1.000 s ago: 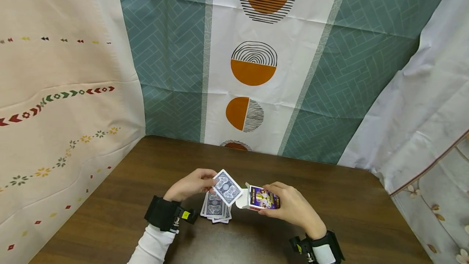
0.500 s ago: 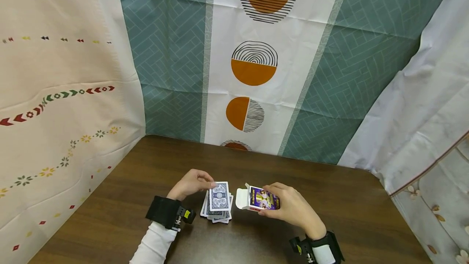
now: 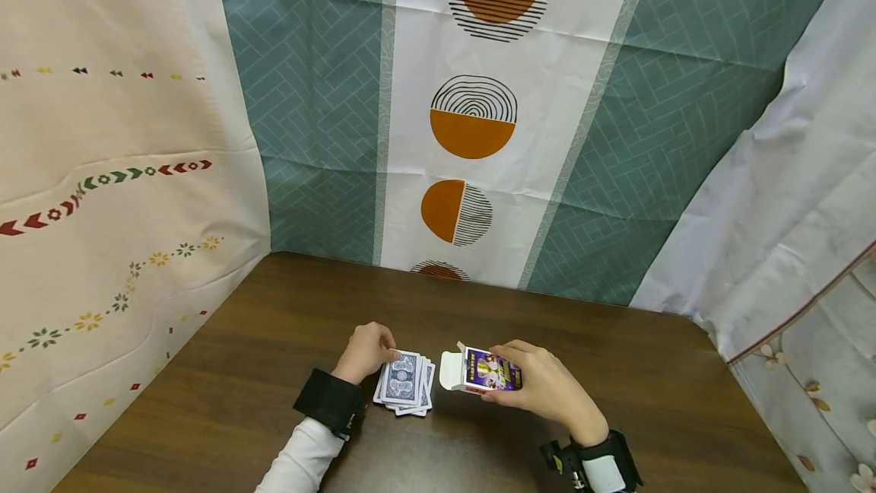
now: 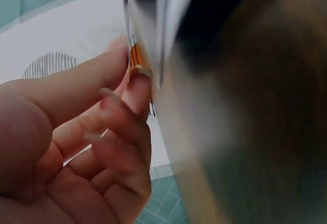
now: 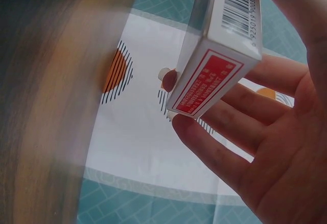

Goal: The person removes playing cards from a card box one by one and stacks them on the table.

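Note:
A loose pile of blue-backed playing cards (image 3: 404, 385) lies face down on the dark wooden table (image 3: 274, 326). My left hand (image 3: 386, 354) sits at the pile's far left corner, fingers curled, thumb and fingertip pinching the top card's edge. The left wrist view shows those cards (image 4: 148, 29) blurred against my fingertips (image 4: 139, 78). My right hand (image 3: 508, 380) grips a purple card box (image 3: 487, 371) just right of the pile, its white flap (image 3: 450, 371) open toward the cards. In the right wrist view the box (image 5: 219, 55) shows a red end panel and a barcode, with my fingers (image 5: 230, 127) wrapped under it.
Patterned fabric hangs close round the table: teal and white with orange circles at the back (image 3: 472, 120), cream with small flowers on the left (image 3: 123, 196), pale grey on the right (image 3: 787, 204). Bare wood lies on both sides of my hands.
My left hand lowered the lifted card flat onto the pile and dropped to the table with it. The right hand and box stayed put.

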`<state>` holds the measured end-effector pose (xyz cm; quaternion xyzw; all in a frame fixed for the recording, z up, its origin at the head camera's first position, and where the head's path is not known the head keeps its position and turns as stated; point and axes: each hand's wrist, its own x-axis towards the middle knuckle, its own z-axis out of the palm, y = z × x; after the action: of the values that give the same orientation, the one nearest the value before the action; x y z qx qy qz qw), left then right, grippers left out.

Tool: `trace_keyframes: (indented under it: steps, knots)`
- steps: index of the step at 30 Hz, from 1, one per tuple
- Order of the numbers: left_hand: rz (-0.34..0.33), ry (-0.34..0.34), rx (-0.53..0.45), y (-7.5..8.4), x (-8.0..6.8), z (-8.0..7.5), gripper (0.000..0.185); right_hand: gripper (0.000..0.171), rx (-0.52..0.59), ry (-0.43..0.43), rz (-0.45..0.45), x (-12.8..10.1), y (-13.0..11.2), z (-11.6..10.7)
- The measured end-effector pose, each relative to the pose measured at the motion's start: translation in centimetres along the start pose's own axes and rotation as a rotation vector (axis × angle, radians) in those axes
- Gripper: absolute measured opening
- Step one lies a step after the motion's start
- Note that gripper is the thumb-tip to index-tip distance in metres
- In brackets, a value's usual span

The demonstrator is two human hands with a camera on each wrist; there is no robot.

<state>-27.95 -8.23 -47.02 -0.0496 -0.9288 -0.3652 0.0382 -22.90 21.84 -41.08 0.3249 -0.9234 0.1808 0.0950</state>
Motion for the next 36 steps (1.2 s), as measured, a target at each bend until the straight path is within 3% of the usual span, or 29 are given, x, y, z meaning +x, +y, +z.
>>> trace_keyframes:
  steps: [12,14,17,20,22,25,30,36]
  knots:
    - [-0.012,0.019,0.074,1.0,-0.3,0.2,0.018,0.058,0.002,0.002,-0.003,0.0,-0.1,-0.1]
    - [0.021,0.029,0.041,1.7,-0.4,-0.1,0.016,0.058,0.002,0.000,-0.005,0.0,-0.1,-0.1]
    - [0.132,0.001,-0.080,3.6,-1.0,-0.7,0.013,0.058,0.007,-0.004,-0.006,-0.1,-0.1,-0.2]
    - [0.245,-0.106,-0.207,6.0,-2.0,-1.0,0.014,0.059,0.014,-0.006,-0.004,-0.1,-0.1,-0.2]
    - [0.275,-0.182,-0.251,7.3,-2.5,-0.6,0.017,0.060,0.019,-0.007,-0.002,0.0,-0.2,-0.2]
    - [0.255,-0.249,-0.271,8.3,-3.2,0.3,0.020,0.061,0.021,-0.007,-0.008,0.0,-0.3,-0.2]
    - [0.192,-0.258,-0.305,8.3,-3.6,1.6,0.024,0.059,0.020,-0.004,-0.023,-0.1,-0.6,-0.1]
    - [0.143,-0.347,-0.417,7.9,-3.6,1.3,0.021,0.058,0.016,0.001,-0.031,-0.1,-0.7,0.0]
